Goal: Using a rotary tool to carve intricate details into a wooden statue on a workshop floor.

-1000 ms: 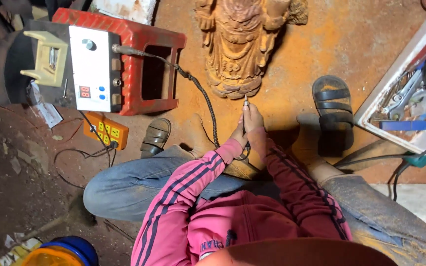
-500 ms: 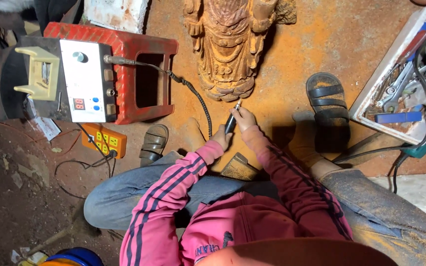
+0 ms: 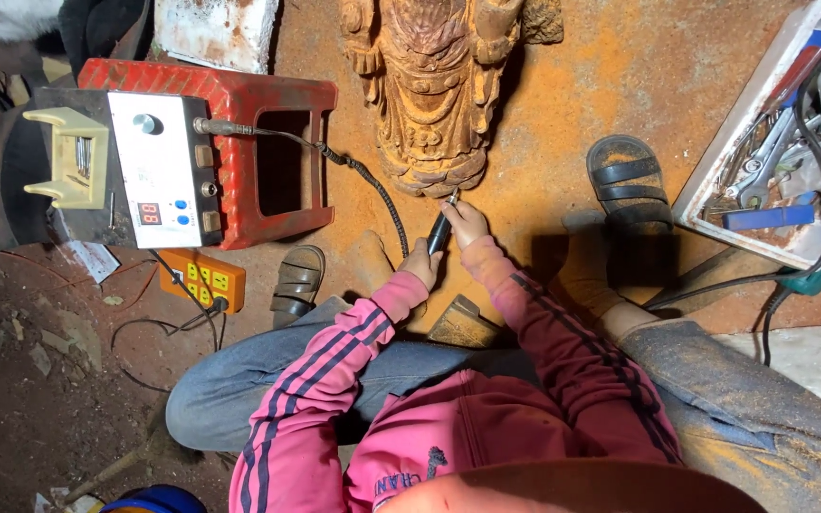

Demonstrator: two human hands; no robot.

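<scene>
1. Head view is showing a slim black rotary carving tool [image 3: 439, 231], its bit tip nearly touching the bottom edge of the carved wooden statue [image 3: 434, 95] lying on the orange, dust-covered floor [image 3: 620, 76].
2. Right hand [image 3: 468, 221] is clenching the tool's front end, just below the statue's base; left hand [image 3: 423, 263] is grasping the rear of the same tool, slightly farther from the statue.
3. Black cable [image 3: 372, 185] is running from beside the statue's base, leftward, to a white control box [image 3: 163, 171] with a knob and red digit display.
4. Control box is resting on a red plastic stool [image 3: 277, 142], left of the statue; a cream holder [image 3: 68, 157] is sitting beyond it.
5. Orange power strip [image 3: 203, 278] is lying below the stool, well left of the statue.
6. Two dark sandals: one [image 3: 627, 180] right of the statue's base, one [image 3: 296, 280] lower left.
7. White tray [image 3: 715, 190] of hand tools is lying well right of the statue.
8. Risk, as a judgement: the bit could be skating off the base edge and gouging the carving, or nicking the fingers held close to it; the cable lying near the tip could be snagging.
</scene>
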